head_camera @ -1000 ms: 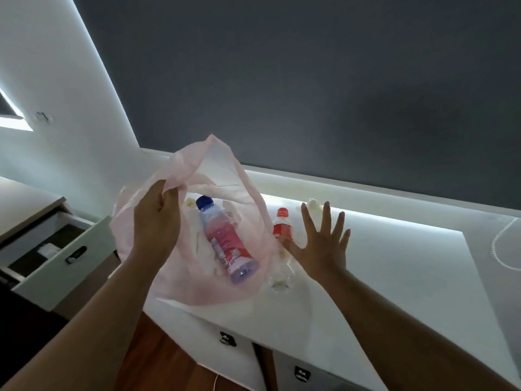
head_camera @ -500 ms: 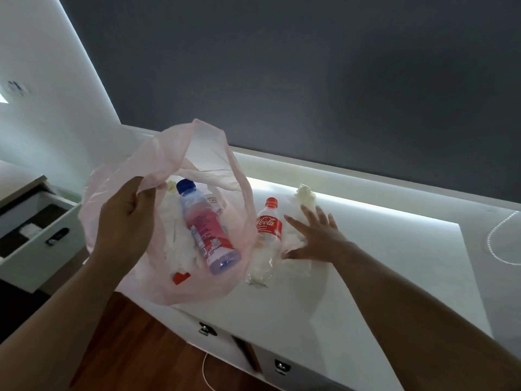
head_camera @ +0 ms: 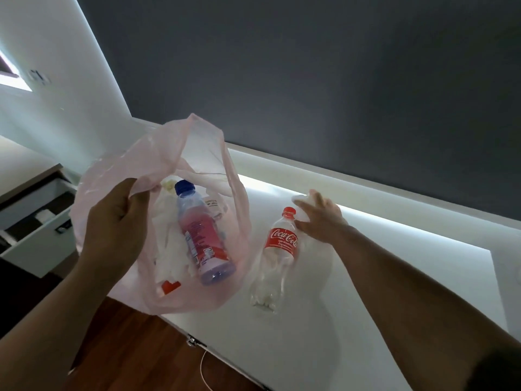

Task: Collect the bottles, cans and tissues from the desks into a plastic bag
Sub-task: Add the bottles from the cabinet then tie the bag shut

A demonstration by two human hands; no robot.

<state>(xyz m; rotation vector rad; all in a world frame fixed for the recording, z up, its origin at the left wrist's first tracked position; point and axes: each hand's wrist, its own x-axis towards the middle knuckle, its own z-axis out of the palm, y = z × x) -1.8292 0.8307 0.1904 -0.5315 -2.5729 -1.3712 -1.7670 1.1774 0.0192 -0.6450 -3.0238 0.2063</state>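
Left hand pinches the rim of the pink plastic bag, holding it open at the surface edge. Right hand closed around a white tissue, just beside the cola bottle lying on the surface. Inside bag: 1 blue-capped bottle, tissues.

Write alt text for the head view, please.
The left hand holds open a pink plastic bag of bottles and tissues, while the right hand closes on a tissue beside a Coca-Cola bottle lying on the white desk.
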